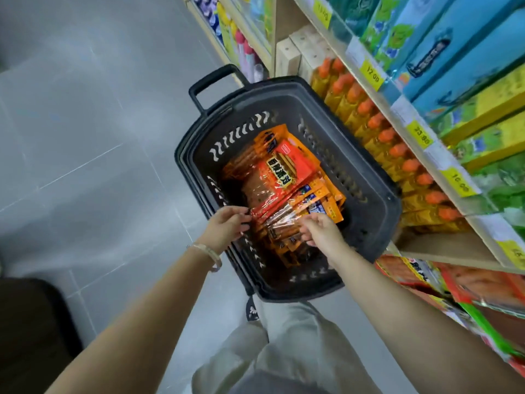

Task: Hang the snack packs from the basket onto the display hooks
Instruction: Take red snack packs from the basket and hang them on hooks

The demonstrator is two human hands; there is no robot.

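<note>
Both bare arms are stretched forward and down from the bottom of the frame into a dark basket (272,91) set on the floor at the centre. The snack packs (329,194), orange and red, are piled inside it. The left hand (227,226), a bracelet (211,255) on its wrist, is held at the pile's left edge, with thumb and fingertips pinched on the corner of a red pack (295,166). The right hand (324,231) is laid knuckles-up over the pile's near end, its fingers curled round the clear-fronted packs there. Shelves (443,250) with orange-capped bottles (377,120) are seen along the right of the frame.
</note>
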